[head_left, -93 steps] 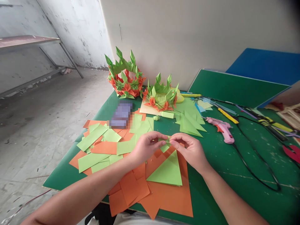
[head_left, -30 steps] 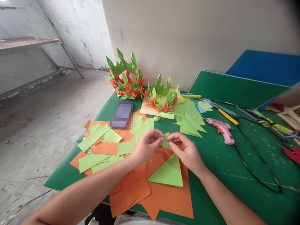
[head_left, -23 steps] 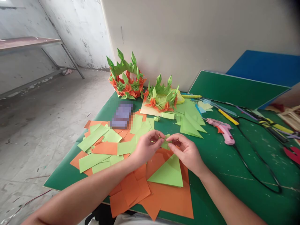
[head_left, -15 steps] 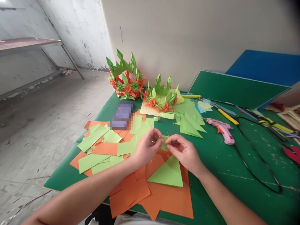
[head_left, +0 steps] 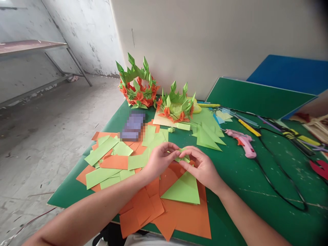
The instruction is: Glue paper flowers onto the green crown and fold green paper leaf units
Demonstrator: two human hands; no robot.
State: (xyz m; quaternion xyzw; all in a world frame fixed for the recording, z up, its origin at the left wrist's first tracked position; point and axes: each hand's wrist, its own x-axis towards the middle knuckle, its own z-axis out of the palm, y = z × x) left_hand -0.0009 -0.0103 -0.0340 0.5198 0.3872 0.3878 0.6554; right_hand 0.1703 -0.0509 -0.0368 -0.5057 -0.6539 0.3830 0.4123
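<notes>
Between my fingertips is a small piece of green paper (head_left: 185,158), partly hidden by both hands. My left hand (head_left: 162,158) pinches its left side, while my right hand (head_left: 201,167) has thumb and fingers closed on the right side. The fingertips of the two hands nearly meet over it. Just below lies a folded green paper triangle (head_left: 183,189), resting on orange paper sheets (head_left: 191,218). To the left, green and orange paper strips (head_left: 114,162) overlap in a loose pile.
Two green and orange folded-paper crowns (head_left: 139,99) (head_left: 179,111) stand at the back. A blurred-out purple rectangle (head_left: 133,125) lies left of them. On the right are a pink glue gun (head_left: 242,141), its black cord, a yellow-handled cutter (head_left: 249,127), and red-handled scissors (head_left: 320,168).
Both hands have drawn closer together around the green paper, and my right fingers now reach over its top. The paper shows less flat. Everything on the table stays in place.
</notes>
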